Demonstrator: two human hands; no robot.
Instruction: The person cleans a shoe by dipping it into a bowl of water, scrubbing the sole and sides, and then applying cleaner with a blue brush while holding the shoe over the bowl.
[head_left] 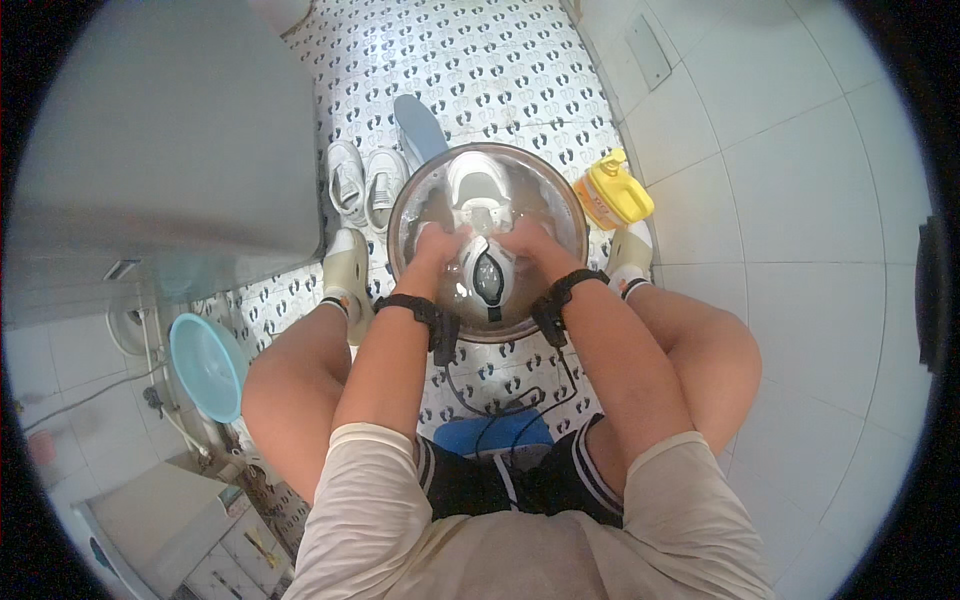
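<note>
A white sneaker (pixel 482 181) sits in murky water in a round metal basin (pixel 393 240) on the floor between my feet. Its toe points away from me, and its dark-edged ankle opening faces my body. My left hand (pixel 440 243) grips the shoe's left side near the middle. On the opposite side my right hand (pixel 528 240) holds it too. The fingertips of both are partly hidden by the shoe and the cloudy water. Black bands with small boxes and cables circle both my wrists.
A pair of white sneakers (pixel 366 185) and a grey-blue insole (pixel 421 127) lie beyond the basin's left side. At its right stands a yellow jug (pixel 614 192). A large grey appliance (pixel 180 150) and light-blue basin (pixel 208 366) are left; a tiled wall (pixel 800 200) is right.
</note>
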